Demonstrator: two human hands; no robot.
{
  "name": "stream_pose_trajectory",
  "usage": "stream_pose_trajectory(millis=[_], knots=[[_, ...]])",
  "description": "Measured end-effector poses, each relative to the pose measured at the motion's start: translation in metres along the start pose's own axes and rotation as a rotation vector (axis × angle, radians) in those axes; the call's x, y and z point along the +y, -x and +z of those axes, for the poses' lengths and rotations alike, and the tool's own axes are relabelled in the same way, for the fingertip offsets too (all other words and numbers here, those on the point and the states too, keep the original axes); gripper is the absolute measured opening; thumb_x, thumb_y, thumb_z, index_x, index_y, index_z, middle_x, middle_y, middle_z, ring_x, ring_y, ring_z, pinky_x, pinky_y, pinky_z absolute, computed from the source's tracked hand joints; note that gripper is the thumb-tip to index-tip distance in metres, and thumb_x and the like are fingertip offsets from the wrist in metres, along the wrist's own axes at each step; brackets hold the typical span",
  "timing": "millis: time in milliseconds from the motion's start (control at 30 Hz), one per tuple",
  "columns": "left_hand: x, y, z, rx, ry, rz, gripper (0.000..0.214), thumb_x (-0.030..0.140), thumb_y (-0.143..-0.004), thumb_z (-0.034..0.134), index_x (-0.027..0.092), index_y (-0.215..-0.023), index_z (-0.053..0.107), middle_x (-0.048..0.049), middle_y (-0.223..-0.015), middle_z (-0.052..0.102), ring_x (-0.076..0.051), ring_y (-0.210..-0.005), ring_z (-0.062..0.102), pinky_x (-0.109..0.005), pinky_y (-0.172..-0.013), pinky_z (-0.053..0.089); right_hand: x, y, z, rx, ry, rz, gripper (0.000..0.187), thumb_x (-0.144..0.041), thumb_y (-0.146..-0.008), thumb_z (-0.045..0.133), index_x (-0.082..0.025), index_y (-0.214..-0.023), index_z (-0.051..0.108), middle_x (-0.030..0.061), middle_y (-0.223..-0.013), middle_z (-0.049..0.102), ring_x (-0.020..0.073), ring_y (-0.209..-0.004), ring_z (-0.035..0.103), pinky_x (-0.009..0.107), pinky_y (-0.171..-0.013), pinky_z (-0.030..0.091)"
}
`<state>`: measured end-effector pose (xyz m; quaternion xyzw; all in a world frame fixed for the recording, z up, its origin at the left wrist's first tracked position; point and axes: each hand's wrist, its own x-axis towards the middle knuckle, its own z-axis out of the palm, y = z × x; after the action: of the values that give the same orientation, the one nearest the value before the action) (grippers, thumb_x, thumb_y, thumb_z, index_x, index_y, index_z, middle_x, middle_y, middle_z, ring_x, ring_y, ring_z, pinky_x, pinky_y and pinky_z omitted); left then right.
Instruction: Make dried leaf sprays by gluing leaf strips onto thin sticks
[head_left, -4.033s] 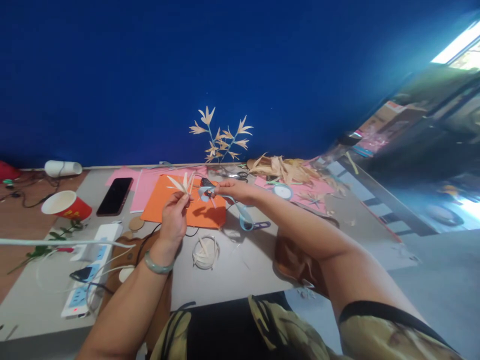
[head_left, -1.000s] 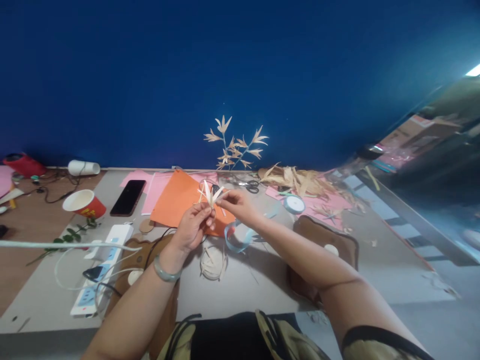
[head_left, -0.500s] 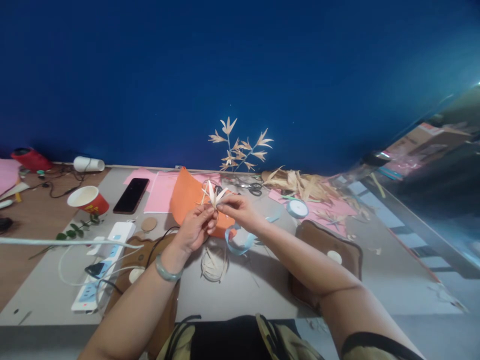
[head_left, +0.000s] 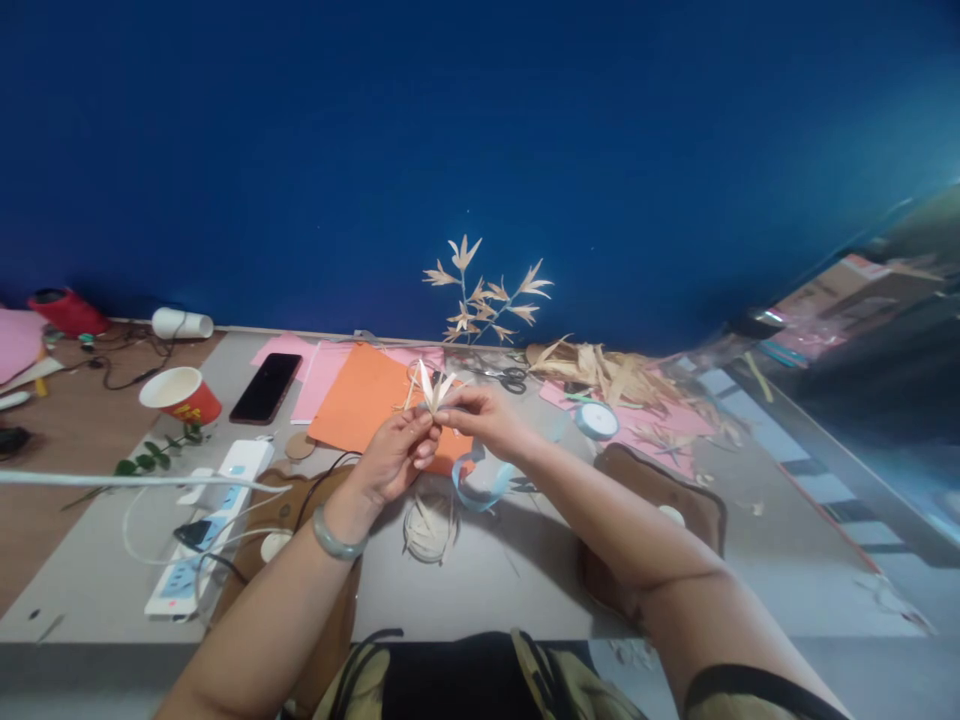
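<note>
Between the near and far edges of the desk (head_left: 465,600), left hand (head_left: 392,457) and right hand (head_left: 493,418) both pinch the base of the flower (head_left: 435,391), presumably to leave its petals (head_left: 425,378) uncrushed.

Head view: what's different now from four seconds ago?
The right hand has moved left and in to the base of the flower, meeting the left hand. The tape now loops below the hands; whether the right fingers still grip it is hidden. The left hand still holds the flower; the phone and red cup stayed put.
</note>
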<state>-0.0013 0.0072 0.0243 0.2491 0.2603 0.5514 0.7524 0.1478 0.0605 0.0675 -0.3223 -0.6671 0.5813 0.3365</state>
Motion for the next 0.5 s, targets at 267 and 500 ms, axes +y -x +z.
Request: stream_pose_trajectory(millis=[267,500], knots=[[-0.0009,-0.0024,-0.0017,0.028,-0.026,0.059,0.028,0.031,-0.07,0.076,0.015,-0.077,0.055,0.0033,-0.062,0.056,-0.002,-0.044,0.045,-0.013,-0.038,0.035,0.0013,-0.0028,-0.0005,0.005,0.028,0.077,0.025,-0.039,-0.068,0.074,-0.015,-0.071,0.067,-0.0015,-0.059,0.057,0.0069,-0.051,0.043,0.02,-0.045,0.031],[-0.0053,-0.0067,-0.0025,0.167,-0.074,0.225,0.033,0.026,-0.067,0.078,0.017,-0.09,0.056,0.0039,-0.065,0.061,-0.005,-0.047,0.051,-0.016,-0.044,0.041,0.0027,-0.0058,0.0011,0.027,-0.007,0.133,0.027,-0.039,-0.065,0.075,-0.014,-0.071,0.066,-0.0033,-0.056,0.052,0.0056,-0.048,0.039,0.02,-0.044,0.029]])
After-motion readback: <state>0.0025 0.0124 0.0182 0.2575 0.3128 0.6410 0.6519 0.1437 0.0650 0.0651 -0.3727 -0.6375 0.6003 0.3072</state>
